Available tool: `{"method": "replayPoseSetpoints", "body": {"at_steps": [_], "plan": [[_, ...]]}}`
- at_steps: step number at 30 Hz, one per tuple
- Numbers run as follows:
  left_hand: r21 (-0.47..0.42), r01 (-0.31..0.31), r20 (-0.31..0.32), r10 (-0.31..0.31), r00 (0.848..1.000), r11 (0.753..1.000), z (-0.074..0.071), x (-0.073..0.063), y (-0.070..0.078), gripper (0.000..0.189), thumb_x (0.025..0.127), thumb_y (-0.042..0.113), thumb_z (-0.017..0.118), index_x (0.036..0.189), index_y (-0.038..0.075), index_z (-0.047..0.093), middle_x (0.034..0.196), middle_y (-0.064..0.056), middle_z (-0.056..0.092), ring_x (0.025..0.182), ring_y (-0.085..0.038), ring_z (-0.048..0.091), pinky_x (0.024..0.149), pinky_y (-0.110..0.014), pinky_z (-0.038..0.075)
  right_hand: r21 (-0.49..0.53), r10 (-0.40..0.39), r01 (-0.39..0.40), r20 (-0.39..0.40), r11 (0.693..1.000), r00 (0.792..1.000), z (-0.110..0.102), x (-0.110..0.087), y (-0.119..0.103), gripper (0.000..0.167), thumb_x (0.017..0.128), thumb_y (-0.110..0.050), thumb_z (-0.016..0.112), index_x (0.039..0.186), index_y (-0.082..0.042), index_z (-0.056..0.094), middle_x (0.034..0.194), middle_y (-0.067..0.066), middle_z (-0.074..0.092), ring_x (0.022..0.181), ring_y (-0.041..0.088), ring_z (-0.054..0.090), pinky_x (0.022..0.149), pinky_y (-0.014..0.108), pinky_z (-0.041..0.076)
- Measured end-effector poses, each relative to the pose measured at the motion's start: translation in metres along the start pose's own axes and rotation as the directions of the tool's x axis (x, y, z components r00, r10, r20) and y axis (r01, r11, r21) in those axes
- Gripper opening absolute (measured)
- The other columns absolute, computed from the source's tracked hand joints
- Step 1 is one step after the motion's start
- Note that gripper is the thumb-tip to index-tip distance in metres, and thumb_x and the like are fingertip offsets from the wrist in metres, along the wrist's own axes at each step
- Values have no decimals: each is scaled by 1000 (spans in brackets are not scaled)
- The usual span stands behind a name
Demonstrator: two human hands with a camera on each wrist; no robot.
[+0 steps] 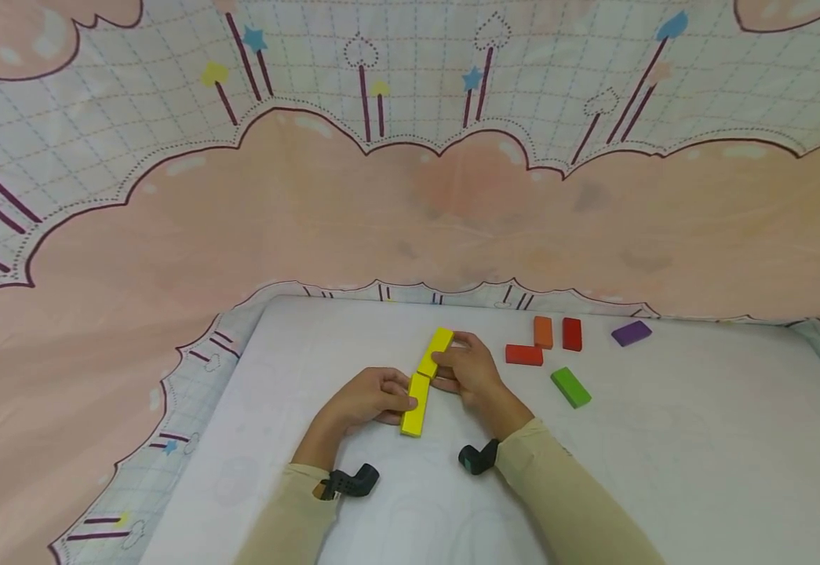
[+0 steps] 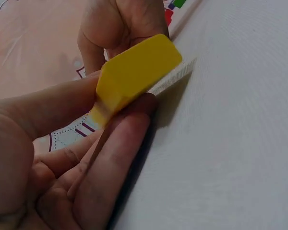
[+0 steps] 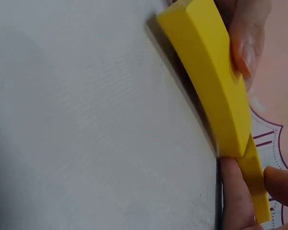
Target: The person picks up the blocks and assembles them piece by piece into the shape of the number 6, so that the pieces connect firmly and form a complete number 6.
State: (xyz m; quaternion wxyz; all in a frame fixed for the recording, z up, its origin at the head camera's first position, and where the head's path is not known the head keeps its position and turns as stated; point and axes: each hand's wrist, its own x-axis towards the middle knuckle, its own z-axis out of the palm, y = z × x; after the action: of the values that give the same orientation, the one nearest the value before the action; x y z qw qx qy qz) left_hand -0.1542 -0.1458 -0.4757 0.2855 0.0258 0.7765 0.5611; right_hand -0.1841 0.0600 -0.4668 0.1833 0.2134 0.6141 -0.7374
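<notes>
Currently, the near yellow block [image 1: 418, 410] is pinched btwn thumb & fingers of the L hand [image 1: 370, 396], and the far yellow block [image 1: 438, 345] is gripped likewise by the R hand [image 1: 476, 369]. Both are held end to end at a slight angle, approx. mid-table, on or just over the white tabletop [image 1: 664, 471]; whether full contact is made w/ it can't be told. To the R, an orange block [image 1: 543, 332] is set touching or just beside a red block [image 1: 524, 355]; a 2nd red block [image 1: 572, 334] is placed nearby, w/ a green block [image 1: 570, 388] nearer the person & a purple block [image 1: 632, 333] farther R.
</notes>
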Motion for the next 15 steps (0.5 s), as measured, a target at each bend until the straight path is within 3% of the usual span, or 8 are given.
{"method": "replayPoseSetpoints", "body": {"at_steps": [4, 8, 12, 15], "plan": [[122, 3, -33, 1, 999, 993, 1, -1, 0, 38, 85, 27, 84, 114, 9, 69, 80, -6, 71, 62, -17, 67, 61, -28, 59, -23, -8, 7, -1, 1000, 1000, -1, 1, 2, 66, 91, -8, 75, 148, -25, 46, 128, 12, 64, 89, 23, 77, 77, 36, 62], [271, -20, -42, 32, 999, 962, 1, -3, 2, 34, 85, 31, 84, 108, 12, 68, 70, -5, 68, 54, -17, 66, 53, -26, 55, -182, -70, 53, -86, 982, 994, -1, 2, 2, 65, 88, -17, 81, 146, -24, 51, 115, 13, 66, 81, 21, 77, 71, 31, 62], [316, -67, -6, 72, 997, 946, -3, -5, 3, 37, 86, 32, 82, 114, 13, 66, 71, -3, 69, 57, -17, 66, 55, -27, 54, -419, -124, 53, -144, 907, 982, -3, 2, -2, 67, 87, -28, 83, 146, -22, 51, 95, 12, 67, 67, 19, 73, 61, 24, 58], [405, -138, -12, 157, 988, 904, -7, -9, 4, 48, 84, 34, 83, 125, 17, 65, 81, 3, 70, 69, -15, 66, 67, -30, 54, -524, -110, 24, -133, 851, 985, -7, 3, -8, 70, 88, -34, 81, 148, -23, 48, 82, 10, 68, 59, 20, 70, 56, 22, 55]]}}
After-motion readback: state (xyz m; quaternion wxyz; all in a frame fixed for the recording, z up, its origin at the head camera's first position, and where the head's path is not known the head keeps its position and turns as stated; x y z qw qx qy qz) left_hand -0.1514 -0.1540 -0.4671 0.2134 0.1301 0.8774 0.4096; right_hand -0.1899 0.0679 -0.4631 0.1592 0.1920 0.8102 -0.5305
